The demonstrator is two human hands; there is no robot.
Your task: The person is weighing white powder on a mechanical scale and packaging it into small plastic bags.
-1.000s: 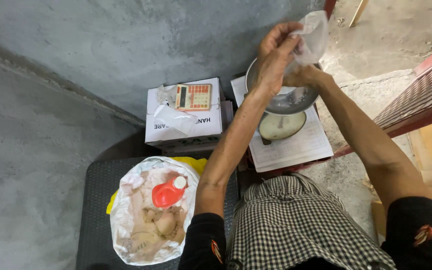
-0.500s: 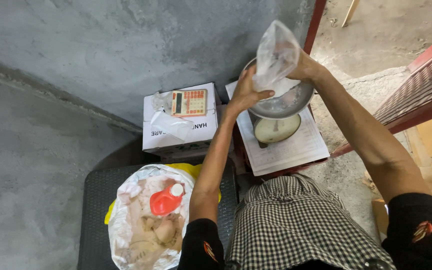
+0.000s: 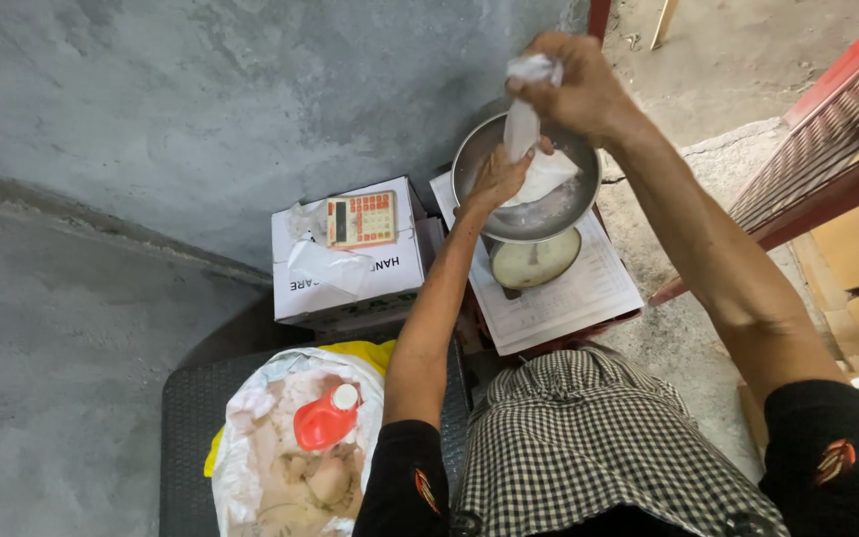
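Observation:
My right hand [image 3: 574,88] is closed around the gathered neck of a small clear plastic bag [image 3: 537,159] filled with white powder. The bag hangs down into the round metal pan [image 3: 529,214] of a weighing scale. My left hand [image 3: 497,179] grips the lower side of the bag over the pan's left rim. The scale's round dial [image 3: 534,261] shows below the pan, above a printed sheet [image 3: 574,303].
A white cardboard box [image 3: 350,273] with a calculator [image 3: 362,219] and a crumpled clear bag on top stands left of the scale. Lower left, an open white sack [image 3: 285,467] holds pale lumps and a red scoop [image 3: 322,420]. A grey concrete wall runs behind; a red frame stands right.
The bag came down from above the scale into the pan. My right hand now pinches its neck and my left hand moved from under the bag to its side.

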